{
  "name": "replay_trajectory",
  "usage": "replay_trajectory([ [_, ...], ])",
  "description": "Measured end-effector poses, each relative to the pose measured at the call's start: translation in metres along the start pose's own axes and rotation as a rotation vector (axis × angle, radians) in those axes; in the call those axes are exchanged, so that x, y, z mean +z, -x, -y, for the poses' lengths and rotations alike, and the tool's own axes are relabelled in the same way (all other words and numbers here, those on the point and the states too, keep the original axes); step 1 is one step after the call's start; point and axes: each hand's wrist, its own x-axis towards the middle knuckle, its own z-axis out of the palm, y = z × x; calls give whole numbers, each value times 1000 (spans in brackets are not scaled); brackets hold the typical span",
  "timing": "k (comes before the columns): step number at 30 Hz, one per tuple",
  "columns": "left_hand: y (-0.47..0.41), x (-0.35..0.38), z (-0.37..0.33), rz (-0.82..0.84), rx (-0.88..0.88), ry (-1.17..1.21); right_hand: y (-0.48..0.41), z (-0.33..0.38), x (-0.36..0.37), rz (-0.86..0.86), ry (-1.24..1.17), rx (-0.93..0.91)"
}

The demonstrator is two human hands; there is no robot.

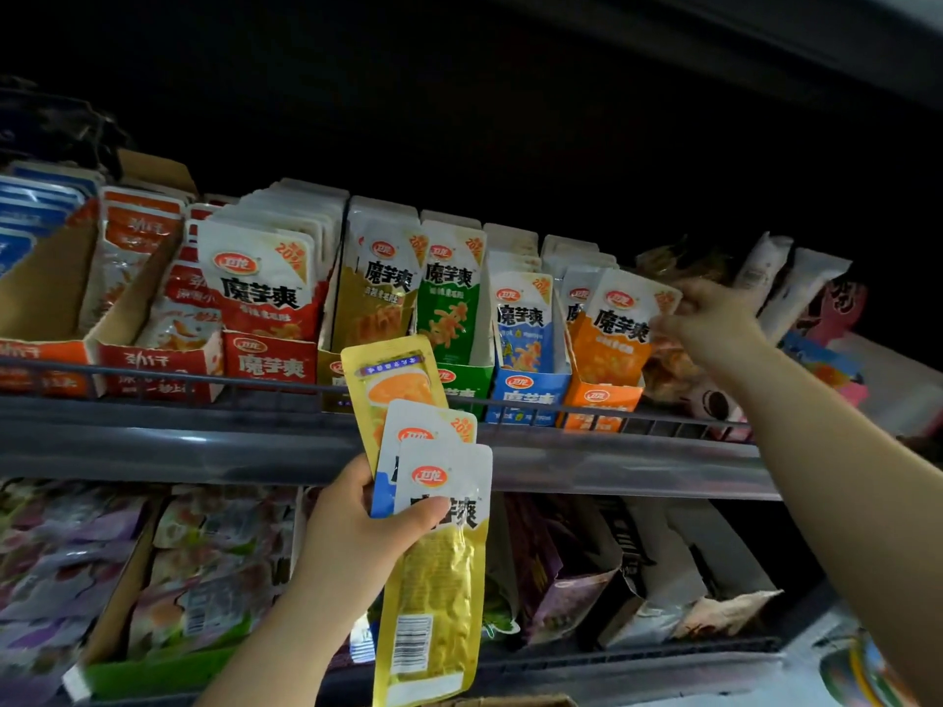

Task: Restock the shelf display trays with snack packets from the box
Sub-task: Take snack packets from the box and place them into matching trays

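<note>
Nearest us, our left hand pinches three fanned snack packets between thumb and fingers. Their long axes stand upright, logos up, and the blue middle one is mostly hidden. They cover part of the shelf's front rail. Toward the shelf's right end, our blurred right hand pinches the top right corner of an orange packet. This packet stands tilted in the orange tray, just behind the rail. Dark open room lies above the trays.

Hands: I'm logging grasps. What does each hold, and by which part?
Left hand grips three fanned packets, thumb across the front gold packet, upper part. Right hand pinches the orange packet by its top right corner.
</note>
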Motion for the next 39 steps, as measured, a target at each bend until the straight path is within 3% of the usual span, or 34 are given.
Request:
replay_trajectory([
  [7,-3,-1,0,-14,-19,27,-3,-18,29,-140,224,37],
  [13,-4,0,1,-11,-20,42,23,-27,34,-244,-15,-52],
  [15,-4,0,2,-14,-31,50,50,-24,39,-190,-135,-63],
  [19,-2,4,7,-8,-56,69,115,-29,65,121,-336,-66],
  [21,0,7,7,-24,-66,73,146,-37,84,150,-400,-65],
  [25,4,12,8,-87,-96,126,184,-44,115,164,-182,-386],
  [30,8,14,13,-160,-106,144,199,-38,133,139,-14,-473],
  [34,11,12,11,-168,-53,144,202,-38,139,187,-7,-434],
  [39,12,7,8,-147,-43,205,198,-31,126,435,-406,-179],
])
